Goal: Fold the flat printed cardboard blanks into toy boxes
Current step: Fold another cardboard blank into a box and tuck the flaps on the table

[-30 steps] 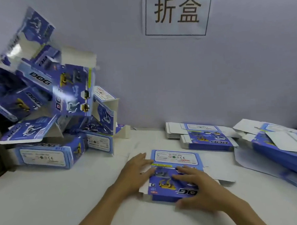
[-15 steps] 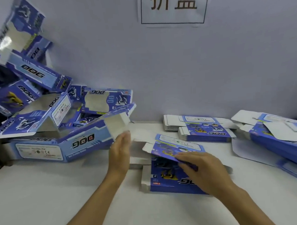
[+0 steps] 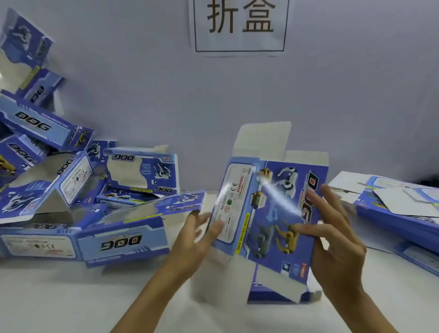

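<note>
Centre frame, held upright above the white table [image 3: 56,312]: left hand [image 3: 191,243] open against blue box [image 3: 268,214] edge; right hand [image 3: 340,241] gripping opposite side. White flaps raised; partly squared, motion-blurred.

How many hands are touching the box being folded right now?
2. The left hand touches the box at its left edge with straight fingers; the right hand holds its right side, thumb on the printed front.

Pale grey wall [image 3: 360,84] with a paper sign [image 3: 241,20] behind a white table [image 3: 56,312].
</note>
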